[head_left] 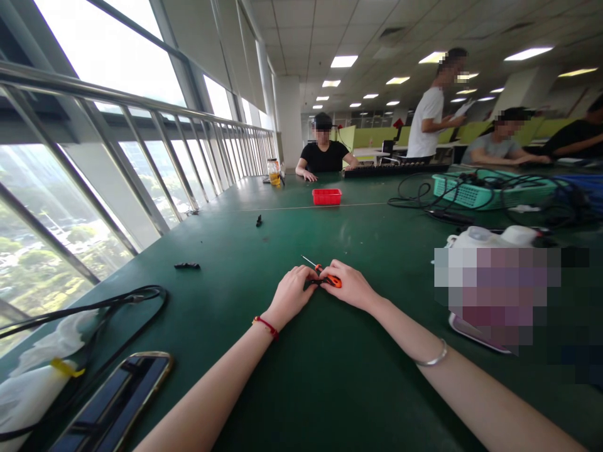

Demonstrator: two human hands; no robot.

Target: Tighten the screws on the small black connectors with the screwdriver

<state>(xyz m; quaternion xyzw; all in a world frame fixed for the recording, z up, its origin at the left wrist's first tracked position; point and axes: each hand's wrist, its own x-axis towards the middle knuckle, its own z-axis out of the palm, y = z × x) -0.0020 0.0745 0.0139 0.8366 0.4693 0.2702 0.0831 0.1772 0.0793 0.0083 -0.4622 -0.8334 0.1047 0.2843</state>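
Observation:
Both hands meet above the green table point(301, 358), fingertips nearly touching. My right hand point(351, 285) is closed round a screwdriver point(334, 280) with an orange and black handle. Its thin metal shaft points away and to the left, past my fingers. My left hand point(294, 289) is closed too, pinching a small black part point(313, 283) right beside the handle. Fingers cover much of that part, so its shape cannot be made out. Farther off to the left lie two loose black pieces, one long point(187, 266) and one short point(259, 221).
A phone point(117, 402) and black cables point(151, 298) lie at the near left. Ahead stand a red basket point(326, 196) and a jar point(274, 172). A green basket point(490, 191) with cables is at the right. Several people are beyond; one sits opposite.

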